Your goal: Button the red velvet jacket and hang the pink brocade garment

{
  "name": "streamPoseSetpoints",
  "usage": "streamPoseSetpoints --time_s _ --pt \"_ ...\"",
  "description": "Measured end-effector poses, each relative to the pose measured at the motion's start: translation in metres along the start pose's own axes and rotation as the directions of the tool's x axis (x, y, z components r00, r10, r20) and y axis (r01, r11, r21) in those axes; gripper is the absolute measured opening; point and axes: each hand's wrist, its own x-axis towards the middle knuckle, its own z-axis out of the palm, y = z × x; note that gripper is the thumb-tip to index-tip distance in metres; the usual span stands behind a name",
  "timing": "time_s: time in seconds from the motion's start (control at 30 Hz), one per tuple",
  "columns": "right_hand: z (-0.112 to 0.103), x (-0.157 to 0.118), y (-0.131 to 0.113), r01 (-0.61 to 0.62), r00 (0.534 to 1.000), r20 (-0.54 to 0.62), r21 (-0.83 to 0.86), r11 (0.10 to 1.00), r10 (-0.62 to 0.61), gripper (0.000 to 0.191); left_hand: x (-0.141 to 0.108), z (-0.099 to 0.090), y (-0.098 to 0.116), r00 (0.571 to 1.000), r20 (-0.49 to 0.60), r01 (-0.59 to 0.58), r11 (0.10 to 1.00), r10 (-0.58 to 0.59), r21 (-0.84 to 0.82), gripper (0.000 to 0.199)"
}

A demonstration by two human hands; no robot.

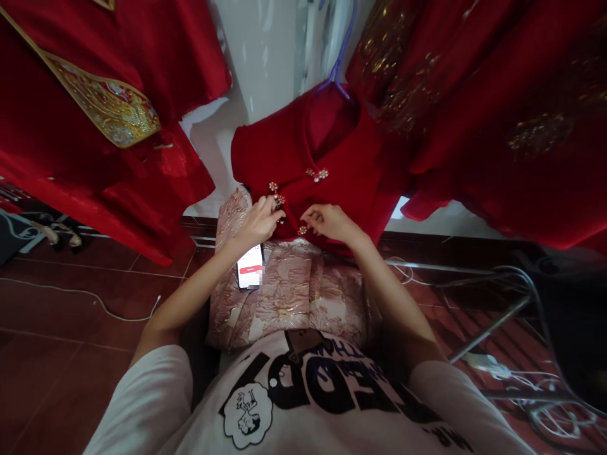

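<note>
The top (pixel 346 183) hangs from the hanger (pixel 336 74). Left hand (pixel 262 221) bends at the side clasp (pixel 280 200), right hand (pixel 329 222) beside the lower clasp (pixel 302 230); whether either grip pinches cannot be told. Slack cloth should help.

Deep-red top (pixel 351 196), purple hanger (pixel 337 72), pink-and-gold patterned cloth (pixel 284 297), white T-shirt (pixel 332 423) with black lettering

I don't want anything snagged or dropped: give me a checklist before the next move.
1. Red V-necked cloth garment on the thin purple hanger: ok.
2. Left hand at the jewelled, flower-shaped metallic ornaments: ok.
3. Right hand near the lower jewelled flower ornament: ok.
4. Firm grip by either hand's fingers: cannot tell; contact too small to see.
5. Rectangular black-edged phone secured: not ok, lying loose on pink-and-gold brocade fabric.
</note>
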Motion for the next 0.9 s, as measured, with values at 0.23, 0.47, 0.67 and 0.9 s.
streamPoseSetpoints --time_s 0.23,0.47,0.67,0.9 --pt "0.020 0.000 -0.007 -0.098 0.995 0.006 -0.297 0.950 0.104 0.017 -0.003 0.006 -0.001 0.980 0.166 -0.163 0.932 0.113 0.323 0.023" --pt "0.012 0.003 -0.002 -0.079 0.996 0.033 -0.145 0.986 0.084 0.019 0.001 0.012 -0.006 0.982 0.182 0.044 0.997 -0.056 0.068 0.010" --pt "0.017 0.007 0.000 0.064 0.998 -0.010 0.314 0.947 -0.064 0.006 0.006 0.019 -0.013 0.959 0.190 0.275 0.860 -0.212 -0.429 0.011" --pt "0.042 0.016 0.002 0.096 0.994 -0.063 0.212 0.973 -0.084 0.024 0.009 0.019 -0.018 0.905 0.214 0.409 0.618 -0.367 -0.672 0.008"
